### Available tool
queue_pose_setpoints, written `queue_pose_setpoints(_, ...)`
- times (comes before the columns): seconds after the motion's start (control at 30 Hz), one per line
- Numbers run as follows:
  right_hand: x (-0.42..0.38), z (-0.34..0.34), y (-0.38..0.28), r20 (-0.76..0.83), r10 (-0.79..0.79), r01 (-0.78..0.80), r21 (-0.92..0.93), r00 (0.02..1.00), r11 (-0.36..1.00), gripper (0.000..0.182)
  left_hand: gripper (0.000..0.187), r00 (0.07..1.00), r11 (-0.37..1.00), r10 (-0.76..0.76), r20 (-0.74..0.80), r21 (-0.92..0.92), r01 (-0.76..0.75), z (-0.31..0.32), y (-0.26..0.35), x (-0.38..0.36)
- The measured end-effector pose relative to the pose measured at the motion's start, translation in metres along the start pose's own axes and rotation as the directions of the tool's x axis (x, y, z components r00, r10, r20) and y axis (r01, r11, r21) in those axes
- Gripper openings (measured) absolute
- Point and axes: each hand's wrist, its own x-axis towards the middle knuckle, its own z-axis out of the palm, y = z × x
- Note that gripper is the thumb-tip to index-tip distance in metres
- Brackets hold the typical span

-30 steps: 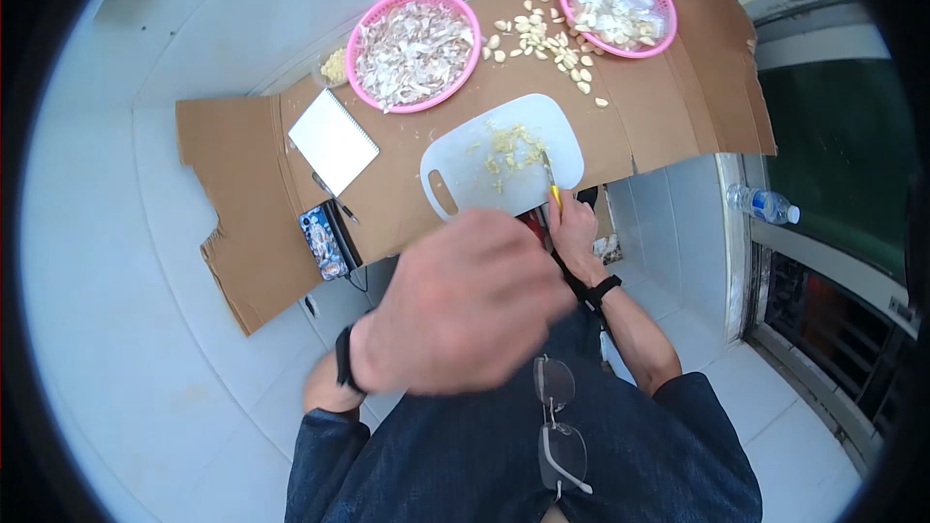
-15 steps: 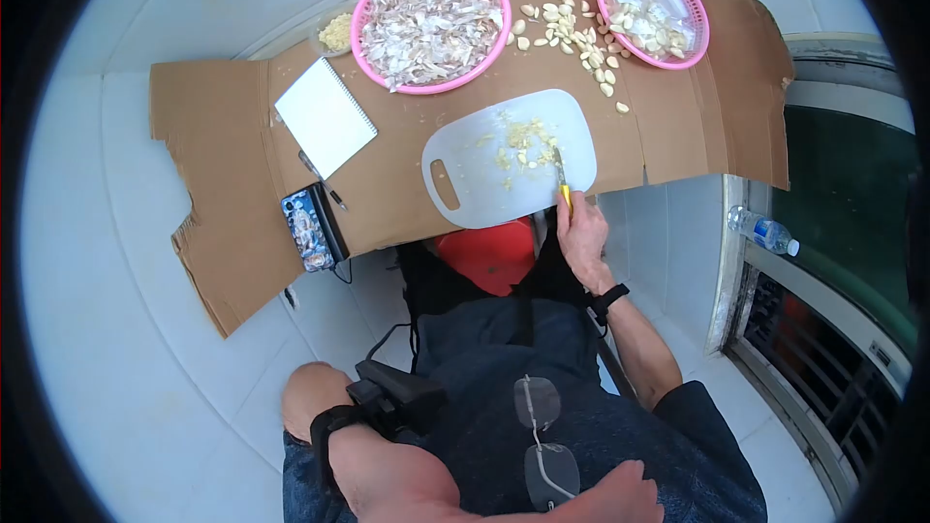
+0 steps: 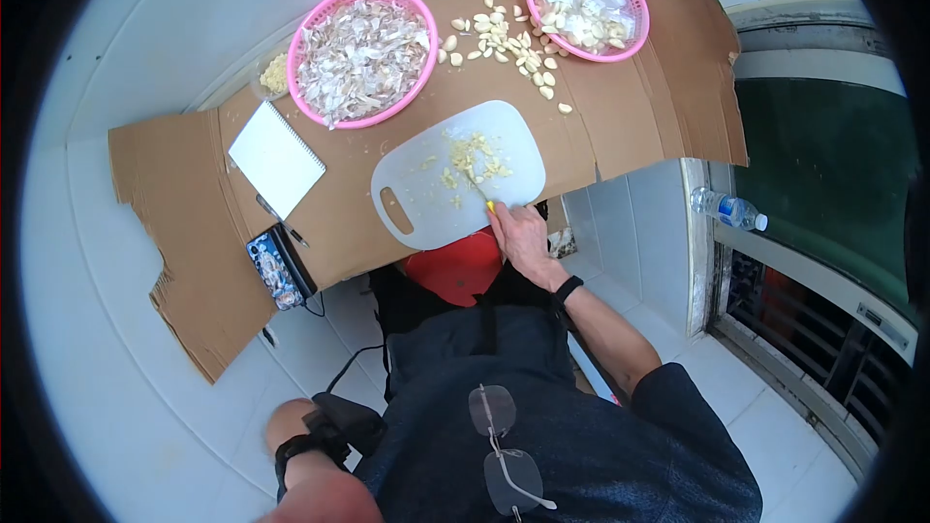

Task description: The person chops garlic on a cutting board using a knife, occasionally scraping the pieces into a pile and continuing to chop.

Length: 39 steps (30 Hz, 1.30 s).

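Note:
My right hand [image 3: 528, 244] is closed around the yellow handle of a small knife [image 3: 491, 206] at the near edge of a white cutting board [image 3: 436, 223]. The thin blade slants up and left, its tip at the near side of the chopped garlic [image 3: 477, 153]. Small pale pieces lie scattered around that heap. Part of my left arm [image 3: 325, 496] shows at the bottom left; its hand is out of view.
Cardboard [image 3: 349, 252] covers the work surface. On it are a pink basket of garlic skins [image 3: 363, 63], loose peeled cloves [image 3: 504, 42], a pink basket with cloves and plastic bags [image 3: 586, 10], a tub of minced garlic [image 3: 275, 75], a notepad [image 3: 276, 160], a pen [image 3: 283, 223] and a phone [image 3: 274, 271].
The knife has moved from the right side of the chopped garlic to its near side, its blade now slanting left. My left hand has left the bottom of the view. The camera view has shifted.

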Motion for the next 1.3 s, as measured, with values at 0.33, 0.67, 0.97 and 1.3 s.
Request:
queue_pose_setpoints(0.33,-0.001,-0.004,-0.007,-0.028,0.008,-0.007,0.035,1.0,0.999,0.015,0.023,0.782,0.788,-0.54,-0.312,-0.513,0.339,0.094,-0.138,-0.029)
queue_pose_setpoints(0.67,-0.003,0.006,-0.008,0.013,-0.016,0.016,0.018,1.0,1.0,0.017,0.018,0.18,0.107,-0.984,-0.003,-0.811,0.575,0.208,-0.254,-0.14)
queue_pose_setpoints(0.97,-0.004,0.005,-0.009,0.043,-0.02,0.02,0.004,0.999,1.0,0.017,0.026,-0.111,0.189,-0.858,-0.501,-0.51,0.839,0.259,-0.298,-0.19)
queue_pose_setpoints(1.3,0.006,-0.001,-0.026,-0.021,-0.03,0.031,0.038,0.999,0.999,0.017,0.029,-0.155,-0.014,-0.839,-0.522,-0.264,0.965,0.282,-0.32,-0.21)
